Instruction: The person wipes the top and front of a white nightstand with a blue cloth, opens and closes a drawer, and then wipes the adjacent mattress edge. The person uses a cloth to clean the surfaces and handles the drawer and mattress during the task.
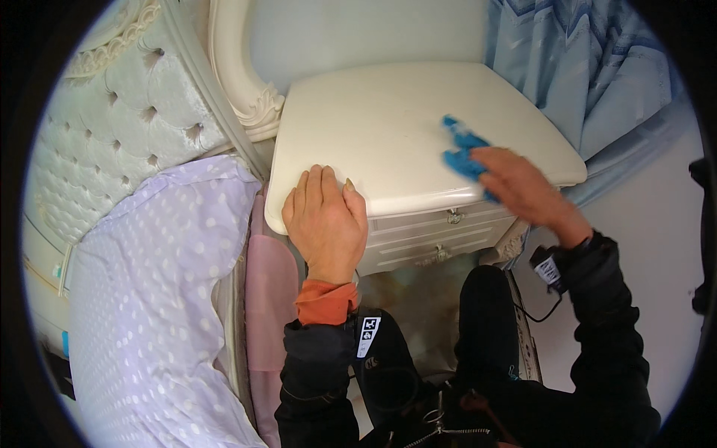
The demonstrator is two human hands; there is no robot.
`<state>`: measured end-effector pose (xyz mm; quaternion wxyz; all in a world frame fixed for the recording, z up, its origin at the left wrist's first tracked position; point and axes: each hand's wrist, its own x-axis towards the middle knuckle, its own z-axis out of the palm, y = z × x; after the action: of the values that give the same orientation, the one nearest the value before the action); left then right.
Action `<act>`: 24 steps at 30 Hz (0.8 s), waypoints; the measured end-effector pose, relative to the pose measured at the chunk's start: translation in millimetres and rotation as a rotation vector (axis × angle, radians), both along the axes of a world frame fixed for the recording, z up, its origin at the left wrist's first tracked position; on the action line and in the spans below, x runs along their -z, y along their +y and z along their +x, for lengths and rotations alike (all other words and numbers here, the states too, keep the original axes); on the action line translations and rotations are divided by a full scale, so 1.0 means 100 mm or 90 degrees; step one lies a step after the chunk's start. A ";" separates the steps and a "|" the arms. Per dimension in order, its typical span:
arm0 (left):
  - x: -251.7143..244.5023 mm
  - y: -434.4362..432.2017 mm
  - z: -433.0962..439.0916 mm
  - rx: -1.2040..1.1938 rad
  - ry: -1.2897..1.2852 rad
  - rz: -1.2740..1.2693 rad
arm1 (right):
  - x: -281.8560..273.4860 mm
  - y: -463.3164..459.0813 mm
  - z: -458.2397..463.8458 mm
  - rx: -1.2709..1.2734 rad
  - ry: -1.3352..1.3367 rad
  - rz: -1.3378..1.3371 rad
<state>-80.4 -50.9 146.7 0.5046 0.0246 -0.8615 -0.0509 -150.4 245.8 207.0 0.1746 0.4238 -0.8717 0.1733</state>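
Observation:
A cream nightstand [381, 129] with a glossy top stands before me. My left hand [327, 224] lies palm down on its front left corner, fingers together and holding nothing. At the front right part of the top, my right hand [518, 185] grips a crumpled blue cloth [465, 148]. The cloth bunches out past the fingertips over the top, and a bit of it hangs at the front edge. Motion blurs the right hand. Below the top are two drawer fronts, each with an ornate knob; the upper knob [455, 216] is faceted.
Left of the nightstand is a bed with a tufted headboard [129, 123] and a lilac polka-dot cover [162, 280]. Pink fabric [271, 302] hangs along the bed side. A blue curtain [566, 61] drapes at the back right. My knees are close to the drawers.

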 end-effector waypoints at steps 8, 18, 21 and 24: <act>0.00 0.00 -0.02 -0.002 0.028 0.003 | -0.14 0.14 -1.13 0.059 -0.030 0.109; -0.02 -0.02 0.00 0.018 0.024 0.017 | -0.06 -0.89 -0.56 -0.184 -0.041 0.042; -0.01 -0.01 0.01 0.023 0.034 0.030 | -0.17 -0.65 -0.54 -0.101 -0.060 0.136; -0.01 0.00 0.01 0.018 0.031 0.030 | -0.23 -0.69 -0.82 -0.021 -0.054 0.154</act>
<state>-79.5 -50.7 148.0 0.5240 0.0230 -0.8478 -0.0788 -232.0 176.3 229.9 0.0827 0.4484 -0.8857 0.0874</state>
